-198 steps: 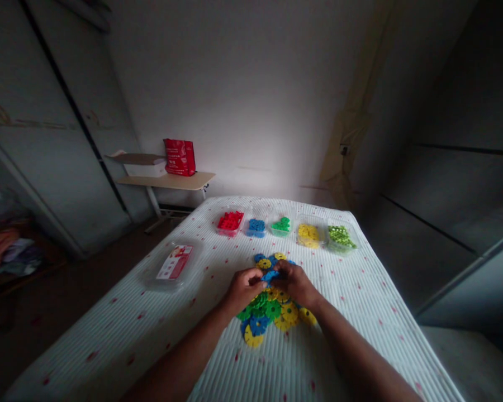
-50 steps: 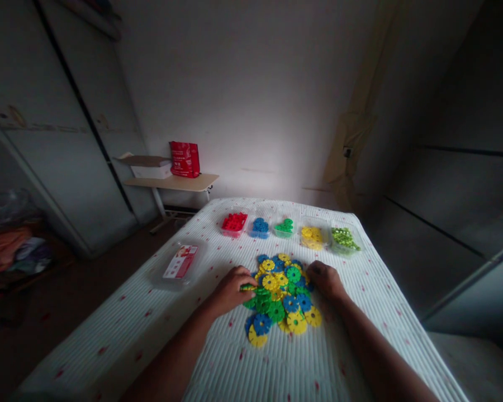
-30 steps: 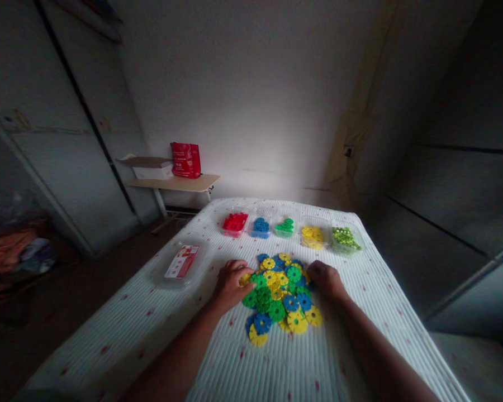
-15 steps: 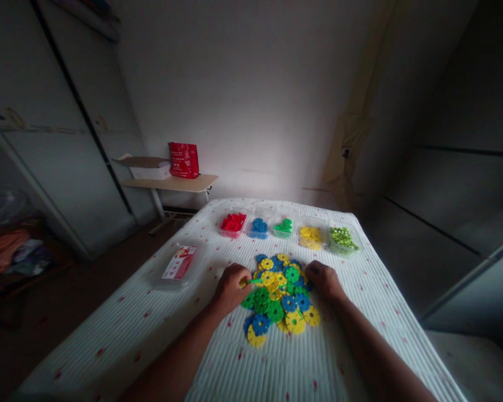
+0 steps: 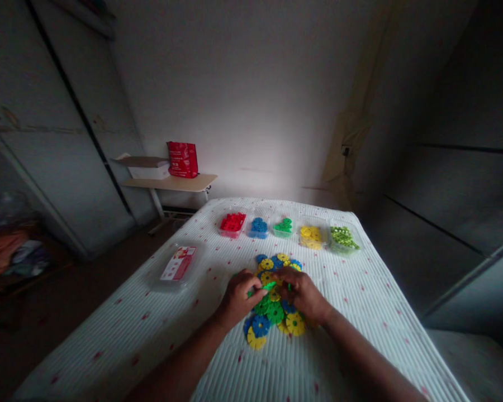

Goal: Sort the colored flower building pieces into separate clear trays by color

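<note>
The right hand (image 5: pixel 299 290) has come in from the pile's right edge, meeting the left hand (image 5: pixel 240 294) over the pile of notched discs (image 5: pixel 275 312). A green disc (image 5: pixel 270 286) shows between their fingertips; the fingers curl inward, but I cannot tell whether either hand pinches it. Light holds at opposite edges should serve best, clear of the pile.

Discs (image 5: pixel 275 312) lie heaped midway on the worktop (image 5: pixel 377 301), left hand (image 5: pixel 240 294) and right hand (image 5: pixel 304 296) over them; five tubs (image 5: pixel 282 233) stand behind, towards the far edge, a container (image 5: pixel 179 268) off to the left; past the far left corner here, a side table (image 5: pixel 193 183) bears a box (image 5: pixel 148 171), a bag (image 5: pixel 183 160) to its right
</note>
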Action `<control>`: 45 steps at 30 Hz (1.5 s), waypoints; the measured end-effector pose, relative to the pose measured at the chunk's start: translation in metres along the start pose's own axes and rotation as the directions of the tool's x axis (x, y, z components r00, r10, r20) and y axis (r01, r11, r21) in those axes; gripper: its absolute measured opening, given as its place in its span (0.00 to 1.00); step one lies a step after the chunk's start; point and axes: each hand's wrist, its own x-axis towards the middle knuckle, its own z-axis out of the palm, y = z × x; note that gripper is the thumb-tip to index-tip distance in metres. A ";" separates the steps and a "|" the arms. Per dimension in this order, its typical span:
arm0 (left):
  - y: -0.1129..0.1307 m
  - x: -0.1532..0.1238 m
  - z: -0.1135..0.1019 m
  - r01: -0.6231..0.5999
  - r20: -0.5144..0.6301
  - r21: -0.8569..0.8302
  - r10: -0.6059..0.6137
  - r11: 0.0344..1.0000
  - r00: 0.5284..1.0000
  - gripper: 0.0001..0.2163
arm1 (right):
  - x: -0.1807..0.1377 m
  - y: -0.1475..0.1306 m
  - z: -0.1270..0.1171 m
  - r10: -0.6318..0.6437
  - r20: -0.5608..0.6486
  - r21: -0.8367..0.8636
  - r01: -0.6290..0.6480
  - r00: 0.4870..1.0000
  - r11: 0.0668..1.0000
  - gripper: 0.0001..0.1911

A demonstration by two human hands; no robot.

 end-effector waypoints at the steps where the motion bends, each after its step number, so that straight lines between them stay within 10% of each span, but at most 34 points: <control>1: 0.002 0.000 0.001 -0.004 -0.001 -0.011 0.004 1.000 1.000 0.07 | 0.001 -0.003 0.003 0.008 0.032 0.021 -0.008 0.999 1.000 0.16; 12: 0.003 0.003 -0.007 0.036 -0.031 -0.128 -0.040 0.991 0.999 0.07 | 0.010 -0.002 0.008 0.139 0.101 0.172 -0.155 0.985 0.973 0.05; 22: -0.046 0.004 -0.015 0.278 -0.181 0.101 -0.257 0.955 0.949 0.06 | 0.109 0.040 -0.055 0.232 -0.469 -0.289 -0.396 0.852 0.871 0.18; 32: -0.053 0.001 -0.004 0.307 -0.044 0.128 -0.304 0.943 0.952 0.06 | 0.015 0.067 -0.032 0.349 -0.193 -0.193 -0.384 0.917 0.903 0.12; 45: -0.059 0.002 -0.004 0.319 -0.008 0.039 -0.319 0.947 0.948 0.06 | 0.017 0.026 -0.025 0.399 0.060 -0.557 -0.301 0.915 0.774 0.20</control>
